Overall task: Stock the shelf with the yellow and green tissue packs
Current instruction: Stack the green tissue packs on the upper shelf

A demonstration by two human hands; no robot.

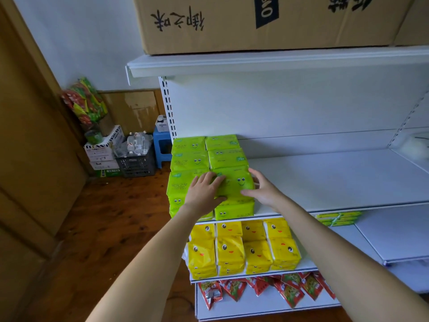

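Squaring the front green pack (239,182): left hand (204,191) flat on top, right hand (264,189) spread at its side; next, likely another beside it.

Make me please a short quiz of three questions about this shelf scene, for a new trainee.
1. True or false: the yellow tissue packs stand on the shelf above the green tissue packs.
2. What lies on the shelf under the yellow packs? A) red snack bags B) glass jars C) folded towels
3. Fill in: the left hand and the right hand both touch a front pack of the colour ____.

Key: 1 false (they stand one shelf below); 2 A; 3 green.
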